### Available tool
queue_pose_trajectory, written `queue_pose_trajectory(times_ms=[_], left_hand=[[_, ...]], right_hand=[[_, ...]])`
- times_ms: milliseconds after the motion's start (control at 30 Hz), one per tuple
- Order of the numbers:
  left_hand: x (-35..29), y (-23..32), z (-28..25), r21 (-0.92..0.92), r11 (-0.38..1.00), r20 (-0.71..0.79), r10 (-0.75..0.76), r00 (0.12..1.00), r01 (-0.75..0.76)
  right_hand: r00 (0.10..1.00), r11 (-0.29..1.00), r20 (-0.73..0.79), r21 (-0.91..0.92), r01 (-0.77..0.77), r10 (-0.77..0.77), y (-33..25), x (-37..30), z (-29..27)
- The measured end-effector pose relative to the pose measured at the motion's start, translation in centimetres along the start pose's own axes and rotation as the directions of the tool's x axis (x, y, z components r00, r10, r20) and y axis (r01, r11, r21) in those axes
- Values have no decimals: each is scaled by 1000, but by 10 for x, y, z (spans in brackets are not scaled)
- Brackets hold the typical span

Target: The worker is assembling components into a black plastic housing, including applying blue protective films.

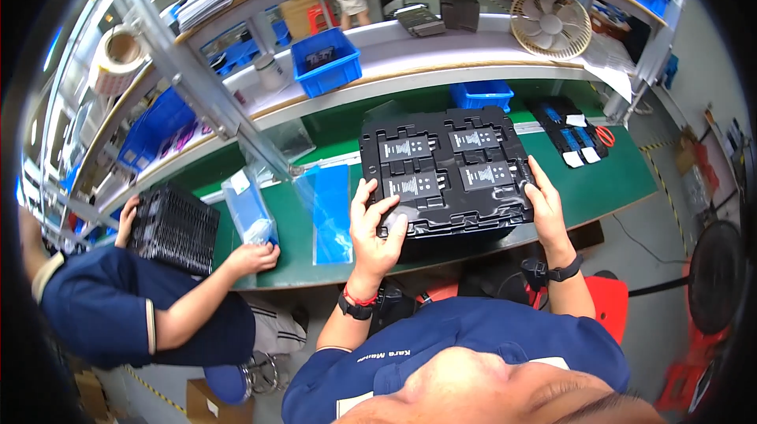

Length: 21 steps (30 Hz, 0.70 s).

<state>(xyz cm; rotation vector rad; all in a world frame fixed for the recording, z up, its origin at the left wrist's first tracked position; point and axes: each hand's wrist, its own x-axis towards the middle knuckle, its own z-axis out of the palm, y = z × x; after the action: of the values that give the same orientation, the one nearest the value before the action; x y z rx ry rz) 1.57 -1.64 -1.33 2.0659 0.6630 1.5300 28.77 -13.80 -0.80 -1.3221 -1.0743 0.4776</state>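
A black molded plastic tray point(448, 164) sits in front of me on top of what looks like a stack of similar trays. Several flat black batteries point(414, 185) with white printing lie in its pockets. My left hand point(377, 227) grips the left front corner, thumb on top along the front rim. On the opposite side, my right hand point(546, 207) holds the right edge, its fingers partly hidden behind it. Clear bags over a blue sheet point(333, 215) lie left of the tray on the green bench.
At the left, a co-worker's hand point(256, 257) touches a clear bag point(251, 207) beside a black tray stack point(175, 228). Blue bins point(326, 61) and a fan point(550, 24) stand on the shelf behind. A tool mat point(569, 134) with red-handled scissors point(605, 135) lies at right.
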Motion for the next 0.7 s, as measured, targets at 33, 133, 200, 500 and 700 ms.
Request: queue_pose_trajectory(times_ms=[33, 133, 200, 500, 700], left_hand=[[-4, -1, 1, -6, 1000, -17, -19, 1000, 19], [-12, 2, 3, 32, 999, -98, -15, 995, 19], [-13, 2, 4, 55, 998, -107, -27, 994, 33], [-19, 4, 12, 64, 997, -170, -35, 985, 46], [-23, -4, 18, 65, 998, -253, 17, 967, -1]], right_hand=[[1000, 1000, 29, 30, -9, 8, 2, 3, 0], [991, 966, 120, 244, -91, 63, 4, 14, 1], [983, 950, 165, 284, -127, 83, 1, 20, 2], [993, 957, 104, 290, 20, -52, 9, 10, 8], [974, 954, -86, 205, 221, -207, 32, 6, 13]])
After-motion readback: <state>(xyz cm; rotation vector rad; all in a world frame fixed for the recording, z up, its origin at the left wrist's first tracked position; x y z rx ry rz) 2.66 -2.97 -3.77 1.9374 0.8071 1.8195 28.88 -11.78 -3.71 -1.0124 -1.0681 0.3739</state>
